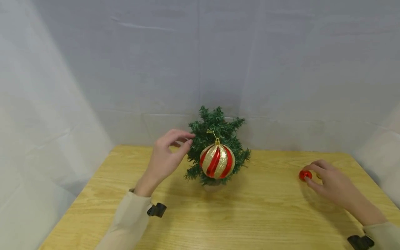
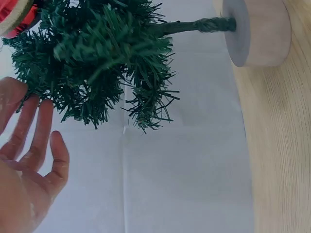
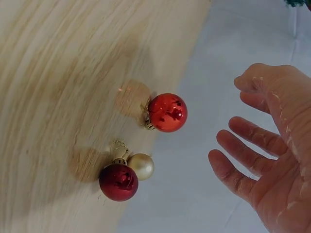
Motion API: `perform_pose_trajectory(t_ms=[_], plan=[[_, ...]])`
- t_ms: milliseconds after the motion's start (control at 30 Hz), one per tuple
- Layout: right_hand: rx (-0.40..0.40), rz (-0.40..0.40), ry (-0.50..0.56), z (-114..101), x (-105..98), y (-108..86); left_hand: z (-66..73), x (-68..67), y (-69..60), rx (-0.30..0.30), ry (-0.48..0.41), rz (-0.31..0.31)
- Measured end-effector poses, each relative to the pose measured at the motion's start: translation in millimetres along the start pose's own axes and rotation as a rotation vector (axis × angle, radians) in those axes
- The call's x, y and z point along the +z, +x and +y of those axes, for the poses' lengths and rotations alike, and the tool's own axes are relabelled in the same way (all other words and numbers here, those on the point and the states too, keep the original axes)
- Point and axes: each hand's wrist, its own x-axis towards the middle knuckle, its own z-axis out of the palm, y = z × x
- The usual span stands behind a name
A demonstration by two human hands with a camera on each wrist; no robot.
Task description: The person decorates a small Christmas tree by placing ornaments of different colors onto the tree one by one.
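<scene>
A small green Christmas tree point(image 1: 215, 121) stands upright, a large red-and-gold striped bauble point(image 1: 217, 161) hanging on its front. My left hand point(image 1: 168, 152) is at the tree's left side, its thumb and fingers loosely bent by the outer branch tips; whether they touch the needles is unclear. Above the right part of the table my right hand point(image 1: 331, 182) hovers with thumb and fingers apart. In the right wrist view a shiny bright red bauble point(image 3: 168, 112) lies close by the hand, with a gap between them. A dark red bauble point(image 3: 119, 182) and a small gold bauble point(image 3: 141, 166) lie together beside it.
The wooden table point(image 1: 265, 215) carries everything. The tree's round wooden base point(image 2: 267, 34) stands on it. Pale cloth point(image 1: 281, 69) hangs behind the table and at both sides.
</scene>
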Motion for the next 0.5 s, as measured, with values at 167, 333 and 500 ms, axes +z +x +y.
perform_pose_trajectory(t_ms=[167, 333, 500], plan=[[-0.017, -0.032, -0.016, 2.9, 3.7, 1.1, -1.6, 3.3, -4.1, 0.192, 0.056, 0.055], [-0.013, -0.080, -0.032, 7.5, 7.9, 0.3, 0.0, 5.9, -7.2, 0.367, 0.155, 0.096], [0.033, -0.150, -0.040, 8.1, 8.6, -1.0, 4.1, 8.4, -10.7, 0.528, 0.333, 0.159]])
